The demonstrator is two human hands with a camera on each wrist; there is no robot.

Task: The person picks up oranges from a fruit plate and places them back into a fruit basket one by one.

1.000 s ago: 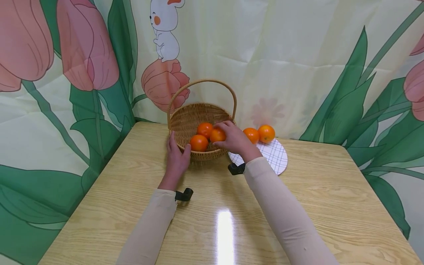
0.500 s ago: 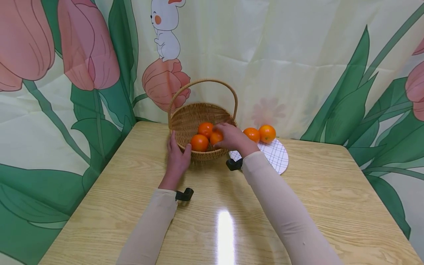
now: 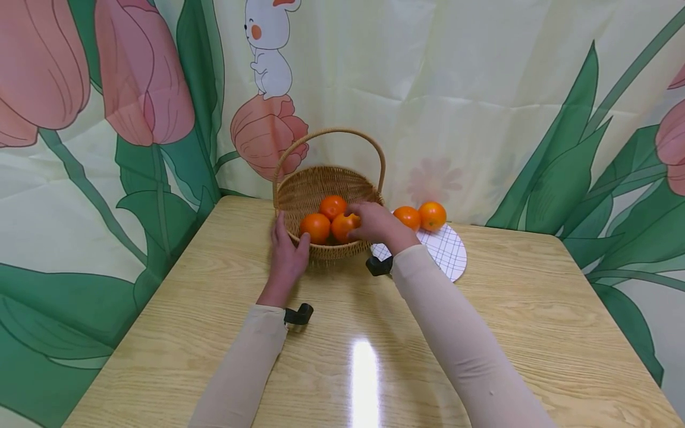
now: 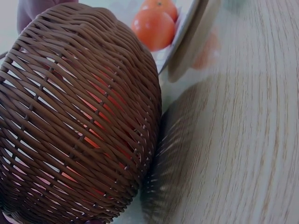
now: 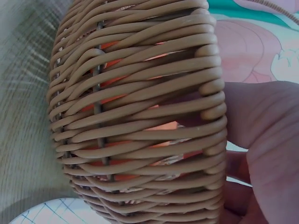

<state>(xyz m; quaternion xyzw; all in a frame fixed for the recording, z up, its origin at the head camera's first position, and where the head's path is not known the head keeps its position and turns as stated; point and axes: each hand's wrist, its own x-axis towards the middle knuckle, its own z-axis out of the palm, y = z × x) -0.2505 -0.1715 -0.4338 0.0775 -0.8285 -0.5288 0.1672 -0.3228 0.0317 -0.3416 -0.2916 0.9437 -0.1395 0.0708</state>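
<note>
Fingers of the right hand (image 3: pixel 381 226) reach over the rim of the wicker basket (image 3: pixel 306 181) and bend against the right side of the near-right fruit (image 3: pixel 341 229); whether they pinch it or only touch it, I cannot tell from my feeds. Compared with half a second ago, I see that this fruit has shifted left and a little toward the near rim, with more of it showing clear of the hand. The near-left fruit (image 3: pixel 314 229) has moved left too, while the rear fruit (image 3: pixel 333 206) sits almost where it was. All three lie inside the basket, close together.

On my other side, the left hand (image 3: pixel 289 258) is spread, its fingers extended along the basket's left outer wall and its thumb at the near rim; it has stayed put, as has the basket, handle upright. Right of the basket, I have a round checked plate (image 3: pixel 448 252) on the table (image 3: pixel 514 285), partly hidden by the right arm (image 3: pixel 455 333). At its far side I see an orange fruit (image 3: pixel 408 217) just beside the rightmost fruit (image 3: pixel 432 216).
</note>
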